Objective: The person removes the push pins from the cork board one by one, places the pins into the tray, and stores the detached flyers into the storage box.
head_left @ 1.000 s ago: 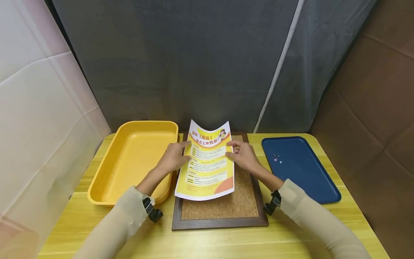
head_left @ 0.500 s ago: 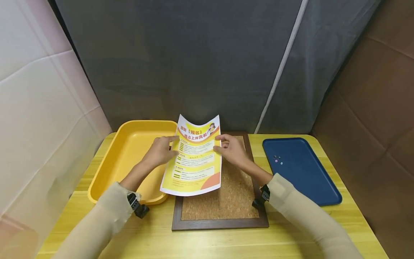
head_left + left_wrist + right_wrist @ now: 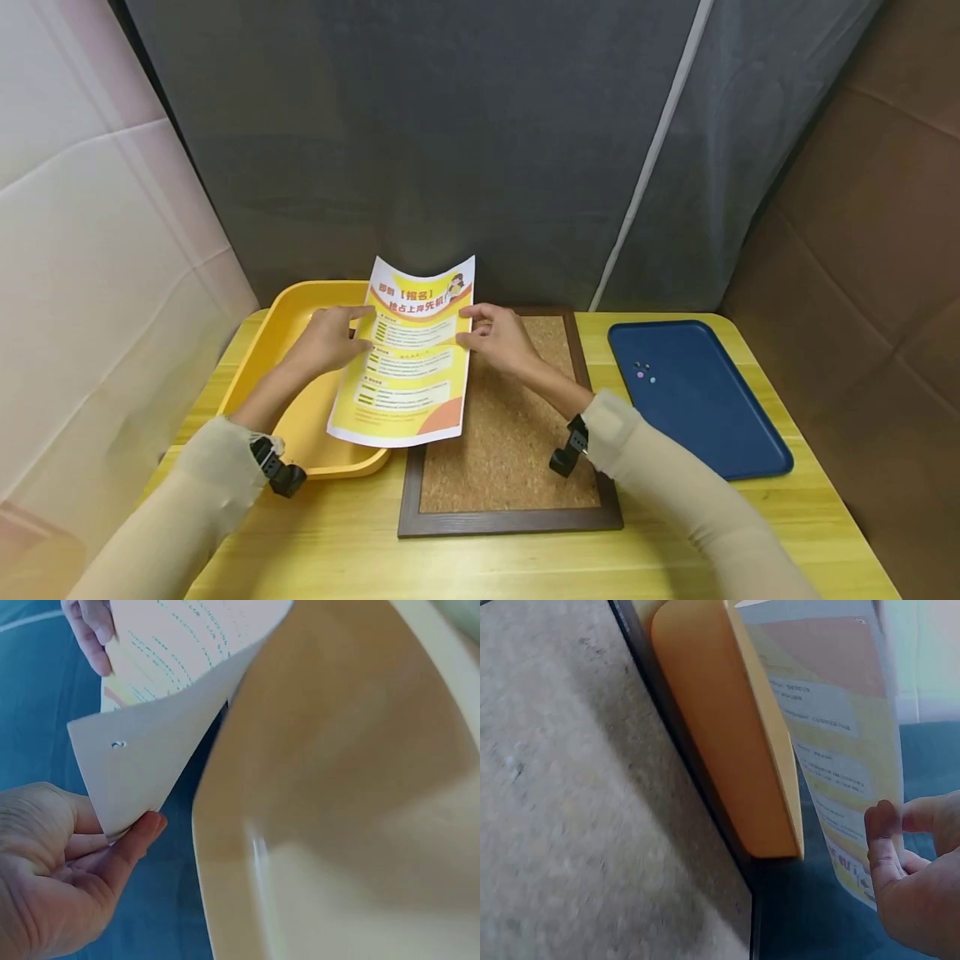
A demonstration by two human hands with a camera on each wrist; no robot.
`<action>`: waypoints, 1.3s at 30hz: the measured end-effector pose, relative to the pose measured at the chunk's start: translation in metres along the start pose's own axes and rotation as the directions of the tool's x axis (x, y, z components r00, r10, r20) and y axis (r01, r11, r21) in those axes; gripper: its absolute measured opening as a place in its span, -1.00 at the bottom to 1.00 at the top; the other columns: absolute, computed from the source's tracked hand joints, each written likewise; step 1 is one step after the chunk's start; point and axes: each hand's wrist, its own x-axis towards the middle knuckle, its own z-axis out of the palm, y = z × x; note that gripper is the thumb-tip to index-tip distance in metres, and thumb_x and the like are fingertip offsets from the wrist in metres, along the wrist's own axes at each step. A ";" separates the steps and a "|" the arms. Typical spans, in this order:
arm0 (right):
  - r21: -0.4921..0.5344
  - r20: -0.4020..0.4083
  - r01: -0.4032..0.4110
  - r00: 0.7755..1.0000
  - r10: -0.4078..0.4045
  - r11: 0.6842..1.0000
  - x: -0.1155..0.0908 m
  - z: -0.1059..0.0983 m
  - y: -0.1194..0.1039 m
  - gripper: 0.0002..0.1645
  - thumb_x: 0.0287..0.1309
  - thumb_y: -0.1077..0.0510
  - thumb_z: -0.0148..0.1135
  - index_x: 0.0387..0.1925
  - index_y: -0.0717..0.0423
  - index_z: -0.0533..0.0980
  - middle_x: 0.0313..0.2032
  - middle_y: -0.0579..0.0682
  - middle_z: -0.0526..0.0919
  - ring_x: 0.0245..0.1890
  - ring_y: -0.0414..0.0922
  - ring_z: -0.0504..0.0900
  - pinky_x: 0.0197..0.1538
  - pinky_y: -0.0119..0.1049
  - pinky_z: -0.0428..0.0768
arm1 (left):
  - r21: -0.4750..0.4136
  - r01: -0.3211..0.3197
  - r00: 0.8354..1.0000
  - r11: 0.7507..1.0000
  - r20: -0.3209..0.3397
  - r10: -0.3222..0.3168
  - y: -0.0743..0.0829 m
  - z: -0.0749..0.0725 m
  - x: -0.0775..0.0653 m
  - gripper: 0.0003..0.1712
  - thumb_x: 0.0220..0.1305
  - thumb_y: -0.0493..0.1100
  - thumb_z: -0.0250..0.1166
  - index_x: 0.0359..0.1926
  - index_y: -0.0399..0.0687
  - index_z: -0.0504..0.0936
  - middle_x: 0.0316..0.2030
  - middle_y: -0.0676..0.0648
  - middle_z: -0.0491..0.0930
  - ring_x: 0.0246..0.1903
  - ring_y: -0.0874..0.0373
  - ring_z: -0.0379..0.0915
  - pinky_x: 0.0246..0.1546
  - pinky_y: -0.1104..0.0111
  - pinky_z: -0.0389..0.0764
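A yellow and white printed flyer hangs in the air, its top end bowed, over the right side of the yellow tray and the left edge of the cork board. My left hand pinches its left edge between thumb and fingers; my right hand pinches the right edge at about the same height. The left wrist view shows the flyer's white back curling up beside the thumb. From the right wrist, the printed side is visible above the tray's orange-looking wall.
The dark-framed cork board lies on the wooden table. To its right is a shallow blue tray with several tiny round pieces near its left side. A grey curtain closes off the back, with hangings at both sides.
Both hands have carried the flyer leftward, from over the cork board to partly over the yellow tray. More of the cork surface is now uncovered.
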 end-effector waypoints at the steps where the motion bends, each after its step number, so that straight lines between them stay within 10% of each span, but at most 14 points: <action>1: 0.004 0.004 -0.004 1.000 0.004 1.000 0.002 0.003 -0.001 -0.52 0.26 0.26 0.46 0.20 0.26 0.63 -0.48 -0.08 0.49 -0.68 -0.26 0.19 -0.57 -0.39 0.15 | 0.004 0.002 1.000 1.000 0.000 -0.002 -0.003 -0.001 0.000 -0.26 0.30 -0.42 0.38 0.46 -0.49 0.39 0.24 -0.59 0.51 0.09 -0.40 0.65 -0.33 0.32 0.68; 14: -0.040 0.050 -0.032 0.998 0.034 0.999 0.021 0.042 -0.018 -0.48 0.27 0.23 0.48 0.24 0.19 0.63 0.16 0.13 0.68 -0.07 -0.07 0.75 -0.24 -0.41 0.61 | 0.043 -0.004 1.000 0.999 -0.007 0.004 -0.045 -0.027 -0.004 -0.24 0.26 -0.38 0.42 0.43 -0.55 0.39 0.08 -0.62 0.59 -0.02 -0.37 0.72 -0.42 0.34 0.59; 22: -0.020 0.105 -0.039 0.994 0.041 0.999 0.031 0.061 -0.014 -0.47 0.32 0.26 0.45 0.29 0.22 0.59 0.23 0.21 0.63 -0.16 0.10 0.84 -0.37 -0.43 0.56 | 0.088 -0.016 1.000 0.996 -0.015 0.017 -0.072 -0.039 -0.007 -0.22 0.25 -0.29 0.48 0.43 -0.49 0.43 -0.53 -0.36 0.62 -0.36 -0.12 0.73 -0.58 0.35 0.43; 39: -0.012 0.085 -0.061 0.994 0.062 0.998 0.040 0.103 -0.012 -0.49 0.24 0.27 0.52 0.21 0.28 0.63 -0.20 0.00 0.62 -0.53 -0.24 0.71 -0.47 -0.49 0.54 | 0.094 -0.036 0.999 0.995 0.026 0.034 -0.106 -0.041 -0.012 -0.23 0.21 -0.37 0.50 0.38 -0.60 0.42 -0.03 -0.63 0.61 -0.39 -0.14 0.68 -0.51 0.35 0.58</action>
